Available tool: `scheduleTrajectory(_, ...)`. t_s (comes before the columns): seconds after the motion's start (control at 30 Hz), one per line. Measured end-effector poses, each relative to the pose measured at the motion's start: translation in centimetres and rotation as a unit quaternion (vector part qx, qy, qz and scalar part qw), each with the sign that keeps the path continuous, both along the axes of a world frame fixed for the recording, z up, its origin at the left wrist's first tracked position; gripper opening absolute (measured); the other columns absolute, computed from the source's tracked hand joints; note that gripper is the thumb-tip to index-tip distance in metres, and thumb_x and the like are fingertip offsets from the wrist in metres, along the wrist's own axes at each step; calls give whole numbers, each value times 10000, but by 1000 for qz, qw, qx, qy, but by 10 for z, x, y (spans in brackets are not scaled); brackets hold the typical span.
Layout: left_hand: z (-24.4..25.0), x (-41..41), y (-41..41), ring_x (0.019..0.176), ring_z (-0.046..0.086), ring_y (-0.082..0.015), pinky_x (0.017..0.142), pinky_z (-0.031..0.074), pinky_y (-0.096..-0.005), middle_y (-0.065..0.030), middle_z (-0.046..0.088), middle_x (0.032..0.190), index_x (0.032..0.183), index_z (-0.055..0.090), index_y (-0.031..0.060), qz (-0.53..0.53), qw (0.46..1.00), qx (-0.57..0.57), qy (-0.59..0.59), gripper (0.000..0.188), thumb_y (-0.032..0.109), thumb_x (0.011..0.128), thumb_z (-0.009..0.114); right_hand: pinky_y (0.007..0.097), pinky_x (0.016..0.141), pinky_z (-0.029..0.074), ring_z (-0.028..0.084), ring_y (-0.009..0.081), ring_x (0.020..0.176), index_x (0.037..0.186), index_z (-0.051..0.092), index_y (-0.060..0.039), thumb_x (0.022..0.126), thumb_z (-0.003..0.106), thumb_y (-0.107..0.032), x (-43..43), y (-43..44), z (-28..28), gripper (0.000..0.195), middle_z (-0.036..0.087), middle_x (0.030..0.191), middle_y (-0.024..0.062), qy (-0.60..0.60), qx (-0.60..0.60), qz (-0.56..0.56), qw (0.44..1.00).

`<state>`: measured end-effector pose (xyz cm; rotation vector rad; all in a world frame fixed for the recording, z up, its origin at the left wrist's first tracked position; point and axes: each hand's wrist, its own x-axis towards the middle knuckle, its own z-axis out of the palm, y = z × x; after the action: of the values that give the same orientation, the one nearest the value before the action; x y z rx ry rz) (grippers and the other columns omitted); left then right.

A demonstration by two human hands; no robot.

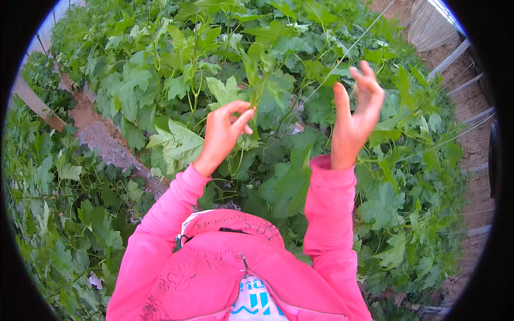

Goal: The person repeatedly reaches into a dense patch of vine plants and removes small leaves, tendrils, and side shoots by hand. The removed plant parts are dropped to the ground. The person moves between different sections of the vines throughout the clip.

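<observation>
My left hand [229,130] pinches the green stem of a leafy vine shoot [257,86] between thumb and fingers, in the middle of the view. The shoot's upper leaves are slightly blurred. To the right, my right hand [357,112] is raised with thumb and fingers apart, holding nothing, close to a thin pale string [341,60] that slants up through the foliage. A broad pale-backed leaf [180,140] lies just left of my left wrist. Large lobed leaves [287,184] spread below and between my two hands.
Dense vines stand all around. A narrow soil path [108,140] runs along the left, with a flat post or board [38,102] at its upper end. At the right are a bare earth wall [476,140], metal tubes [449,58] and a bundled translucent sheet [431,30]. Another string [449,140] crosses the right-hand plants.
</observation>
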<state>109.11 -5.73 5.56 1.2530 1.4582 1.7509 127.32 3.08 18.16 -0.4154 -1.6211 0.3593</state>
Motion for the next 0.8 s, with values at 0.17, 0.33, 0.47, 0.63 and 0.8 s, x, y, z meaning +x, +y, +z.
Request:
scheduleTrajectory(0.17, -10, -16, 18, 755, 711, -163, 652, 544, -250, -72, 697, 908, 1103, 609, 0, -84, 985, -28, -149, 211, 151, 957, 626, 271, 793, 511, 625, 142, 920, 1223, 518, -3, 994, 544, -146, -11, -20, -62, 272, 651, 1054, 98, -76, -277, 114, 951)
scheduleTrajectory(0.33, 7, -16, 39, 777, 710, -140, 623, 533, -229, -63, 698, 885, 962, 629, 3, -124, 991, -55, 1, 124, 111, 914, 665, 295, 626, 496, 626, 178, 706, 946, 646, 26, 974, 529, -66, -23, -60, -128, 152, 636, 881, 102, -206, -159, 119, 958)
scheduleTrajectory(0.47, 22, 3, 43, 881, 709, -150, 728, 557, -266, -77, 702, 939, 1019, 663, -6, -209, 969, 44, 125, 136, 48, 896, 645, 285, 612, 508, 655, 160, 686, 986, 670, 36, 950, 581, -56, -22, -33, -149, 133, 653, 897, 108, -263, -189, 89, 942)
scheduleTrajectory(0.63, 23, 1, 46, 932, 695, -150, 822, 546, -283, -68, 690, 987, 1025, 656, -26, -235, 965, 42, 110, 146, 89, 947, 610, 258, 555, 506, 628, 124, 636, 1032, 668, -12, 915, 626, -26, 3, 0, -146, 125, 687, 911, 85, -202, -252, 1, 946)
scheduleTrajectory(0.8, 16, -3, 45, 906, 671, -129, 843, 523, -267, -41, 677, 976, 1007, 661, -14, -274, 961, -8, -21, 202, 171, 974, 588, 254, 653, 506, 633, 136, 775, 1043, 598, 20, 915, 579, 21, 7, 15, -107, 130, 687, 977, 104, -10, -290, 150, 945)
